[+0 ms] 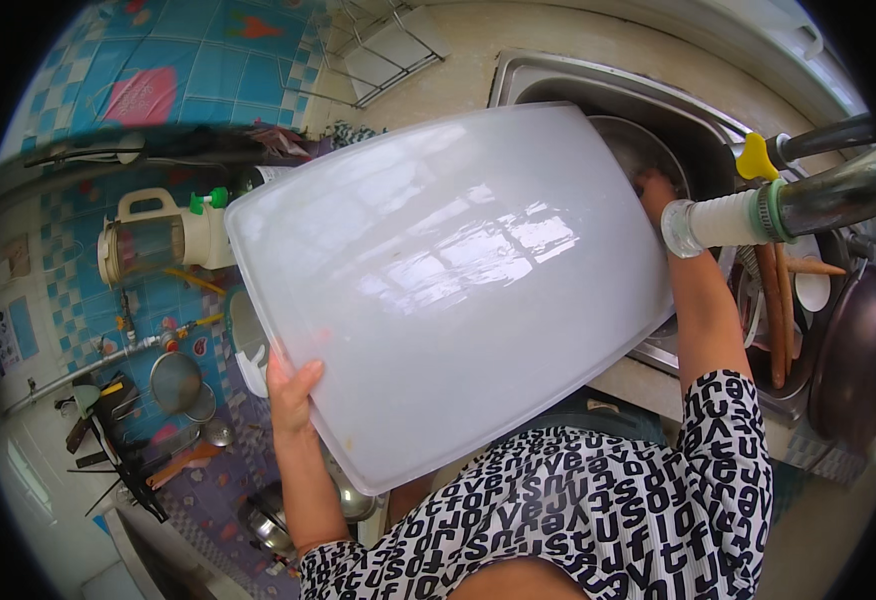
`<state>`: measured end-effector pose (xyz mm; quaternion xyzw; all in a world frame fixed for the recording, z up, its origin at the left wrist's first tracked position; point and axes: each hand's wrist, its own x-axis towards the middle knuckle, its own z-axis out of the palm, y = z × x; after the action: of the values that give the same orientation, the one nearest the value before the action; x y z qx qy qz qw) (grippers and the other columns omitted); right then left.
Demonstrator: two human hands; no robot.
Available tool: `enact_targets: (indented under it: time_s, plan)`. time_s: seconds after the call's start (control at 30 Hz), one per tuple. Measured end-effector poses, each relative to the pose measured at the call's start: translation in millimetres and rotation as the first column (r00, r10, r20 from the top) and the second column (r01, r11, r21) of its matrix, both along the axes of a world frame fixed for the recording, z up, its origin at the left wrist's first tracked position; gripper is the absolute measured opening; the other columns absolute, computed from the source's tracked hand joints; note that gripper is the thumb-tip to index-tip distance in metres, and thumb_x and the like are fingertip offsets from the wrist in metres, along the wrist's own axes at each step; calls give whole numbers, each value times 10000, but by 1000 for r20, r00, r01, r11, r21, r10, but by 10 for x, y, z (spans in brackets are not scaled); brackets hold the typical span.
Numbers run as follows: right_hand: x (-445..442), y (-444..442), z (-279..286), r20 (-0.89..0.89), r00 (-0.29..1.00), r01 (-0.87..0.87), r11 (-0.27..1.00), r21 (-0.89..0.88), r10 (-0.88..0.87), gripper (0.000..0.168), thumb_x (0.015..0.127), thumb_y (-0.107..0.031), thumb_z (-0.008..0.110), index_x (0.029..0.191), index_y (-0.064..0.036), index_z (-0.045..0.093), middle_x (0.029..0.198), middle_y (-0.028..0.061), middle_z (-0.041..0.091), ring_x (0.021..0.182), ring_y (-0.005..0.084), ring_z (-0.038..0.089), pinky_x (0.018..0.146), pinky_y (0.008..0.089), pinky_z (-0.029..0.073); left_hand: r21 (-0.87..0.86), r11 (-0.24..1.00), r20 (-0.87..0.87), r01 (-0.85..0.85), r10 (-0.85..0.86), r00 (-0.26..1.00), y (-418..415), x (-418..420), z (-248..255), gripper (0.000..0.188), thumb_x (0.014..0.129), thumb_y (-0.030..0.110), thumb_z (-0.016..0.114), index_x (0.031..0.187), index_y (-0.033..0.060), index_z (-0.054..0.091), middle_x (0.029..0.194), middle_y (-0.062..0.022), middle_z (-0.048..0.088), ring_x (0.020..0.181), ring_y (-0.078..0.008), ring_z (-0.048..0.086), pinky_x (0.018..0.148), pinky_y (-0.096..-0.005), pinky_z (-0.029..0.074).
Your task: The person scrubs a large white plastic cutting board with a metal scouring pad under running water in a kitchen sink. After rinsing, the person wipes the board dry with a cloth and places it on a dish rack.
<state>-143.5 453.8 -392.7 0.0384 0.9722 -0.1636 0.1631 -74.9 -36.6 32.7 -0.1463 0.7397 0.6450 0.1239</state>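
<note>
A large translucent white plastic board (438, 300) with a rim, wet and reflecting the window light, spans the middle of the view. My left hand (293, 386) grips its lower left edge, thumb on top and fingers behind. The board's far right end overlaps the stainless steel sink (546, 71). My right hand (655, 187) reaches beyond that end, over a round metal basin (636, 146) in the sink. Its fingers are blurred and partly hidden, so whether they hold anything is unclear.
A tap (839, 199) with a white flexible spout (719, 219) crosses above my right wrist. Wooden-handled utensils and a dark pan (850, 360) stand at right. A wire rack (378, 52) sits on the counter. At left are a blender (164, 232) and hanging strainers (175, 381).
</note>
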Motion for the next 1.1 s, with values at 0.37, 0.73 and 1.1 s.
enact_targets:
  time_s: [0.37, 0.73, 1.1]
  plan:
    - [86, -2150, 2355, -551, 804, -298, 649, -700, -226, 439, 637, 58, 566, 1065, -36, 577, 1217, 148, 519, 1122, 330, 474, 979, 380, 369, 48, 997, -38, 60, -58, 998, -42, -44, -118, 635, 676, 67, 631, 1247, -16, 366, 1109, -138, 535, 1005, -233, 546, 895, -344, 438]
    - [-207, -1778, 1904, -535, 834, -145, 880, -451, -137, 361, 681, 11, 528, 1033, -30, 597, 1150, 138, 567, 1022, 317, 517, 900, 385, 432, 97, 991, -65, 87, -81, 995, -104, -39, -190, 609, 683, 45, 638, 1233, -11, 382, 1110, -133, 540, 1008, -229, 545, 900, -348, 439]
    - [-385, -1216, 1683, -326, 937, 44, 966, -255, -128, 353, 688, -27, 512, 1029, -44, 599, 1090, 129, 600, 1018, 310, 527, 829, 402, 458, 106, 991, -74, 83, -75, 994, -95, -62, -229, 635, 686, 62, 645, 1253, -14, 369, 1113, -128, 536, 1022, -226, 534, 914, -345, 425]
